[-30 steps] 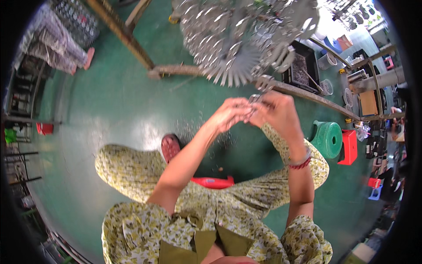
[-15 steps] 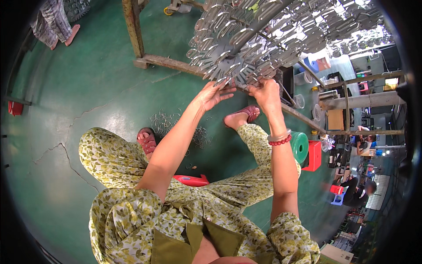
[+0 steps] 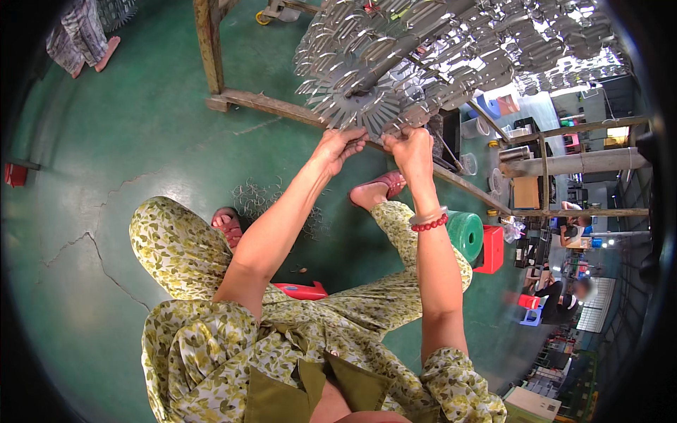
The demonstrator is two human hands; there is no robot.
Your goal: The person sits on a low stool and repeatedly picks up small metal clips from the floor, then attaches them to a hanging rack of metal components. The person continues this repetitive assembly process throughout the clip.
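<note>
A slotted grey metal disc (image 3: 355, 107) sits at the near end of a shaft, with many shiny flat metal parts (image 3: 451, 81) hanging densely around and behind it. My left hand (image 3: 338, 148) is at the disc's lower edge, its thumb and index finger pinched together and the other fingers curled. Just to its right, my right hand (image 3: 411, 149) is closed, thumb and fingers pressed together below the hanging parts. Whatever small piece lies between the fingertips of either hand is too small or hidden to make out. A red bead bracelet (image 3: 430, 224) circles my right wrist.
A rusty frame bar (image 3: 275, 106) runs beneath the disc. Bent wire hooks (image 3: 257, 197) lie scattered on the green floor between my feet. A green roll (image 3: 465, 236) and red stool (image 3: 489, 250) stand at right. Other people sit farther right; another person's legs (image 3: 84, 39) show far left.
My left fingers, spread before, have drawn in to a pinch at the disc's edge. My right hand stays closed beside it. The whole view has shifted slightly.
</note>
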